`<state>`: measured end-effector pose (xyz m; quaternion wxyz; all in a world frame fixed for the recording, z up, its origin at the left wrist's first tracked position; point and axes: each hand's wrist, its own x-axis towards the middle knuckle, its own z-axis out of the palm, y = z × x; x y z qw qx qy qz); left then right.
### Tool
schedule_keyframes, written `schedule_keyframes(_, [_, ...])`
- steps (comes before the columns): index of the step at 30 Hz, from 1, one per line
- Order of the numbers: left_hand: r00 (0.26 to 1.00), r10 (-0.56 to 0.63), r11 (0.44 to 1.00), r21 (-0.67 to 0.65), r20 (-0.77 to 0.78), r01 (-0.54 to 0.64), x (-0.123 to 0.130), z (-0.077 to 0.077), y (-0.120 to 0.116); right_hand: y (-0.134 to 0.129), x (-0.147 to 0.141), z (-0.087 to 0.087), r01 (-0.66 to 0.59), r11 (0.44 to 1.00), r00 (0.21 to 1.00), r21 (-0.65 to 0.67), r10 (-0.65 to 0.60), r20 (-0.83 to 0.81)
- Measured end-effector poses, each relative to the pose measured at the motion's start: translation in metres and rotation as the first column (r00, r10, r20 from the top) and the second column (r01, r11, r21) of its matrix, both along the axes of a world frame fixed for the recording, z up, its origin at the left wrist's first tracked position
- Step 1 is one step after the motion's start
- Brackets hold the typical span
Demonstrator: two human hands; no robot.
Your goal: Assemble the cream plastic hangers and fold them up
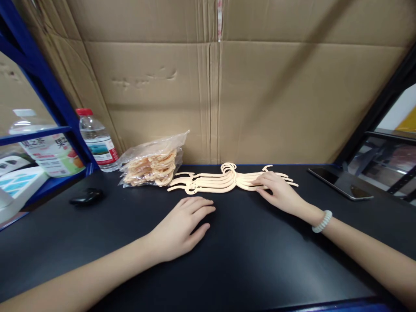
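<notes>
Several thin, beige, curved pieces (211,183) lie side by side in a row near the back of the black table. My right hand (276,189), with a pale coiled band on the wrist, rests its fingers on the right part of these pieces, fingers apart and not wrapped round them. In front of the pieces, my left hand (182,225) lies on the bare table with its fingers spread and nothing in it. A clear plastic bag (151,167) filled with similar beige pieces sits left of the row, against the cardboard.
A black mouse (86,196) and a water bottle with a red cap (99,145) are at the left. A dark phone (339,183) lies at the right. Cardboard (292,99) stands behind the table (234,260), and a blue frame (42,78) rises at the left.
</notes>
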<state>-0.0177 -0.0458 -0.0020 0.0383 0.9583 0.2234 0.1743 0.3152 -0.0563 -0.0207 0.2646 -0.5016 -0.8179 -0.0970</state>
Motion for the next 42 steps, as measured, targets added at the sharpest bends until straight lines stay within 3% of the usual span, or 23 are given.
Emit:
schedule_keyframes(27, [0.996, 0.065, 0.991, -0.123, 0.056, -0.057, 0.0001, -0.0028, -0.0029, -0.0021, -0.001, -0.0034, -0.065, 0.985, 0.997, -0.158, 0.058, -0.051])
schedule_keyframes(35, [0.996, 0.07, 0.987, -0.147, 0.055, -0.061, -0.0004, -0.0036, -0.0029, -0.0061, -0.0064, 0.0015, -0.071, 0.986, 0.995, -0.152, 0.06, -0.077])
schedule_keyframes(42, [0.986, 0.142, 0.96, -0.256, 0.092, -0.115, -0.0008, -0.004, -0.0013, -0.0076, -0.0074, 0.0028, -0.096, 0.99, 0.986, -0.104, 0.08, -0.147])
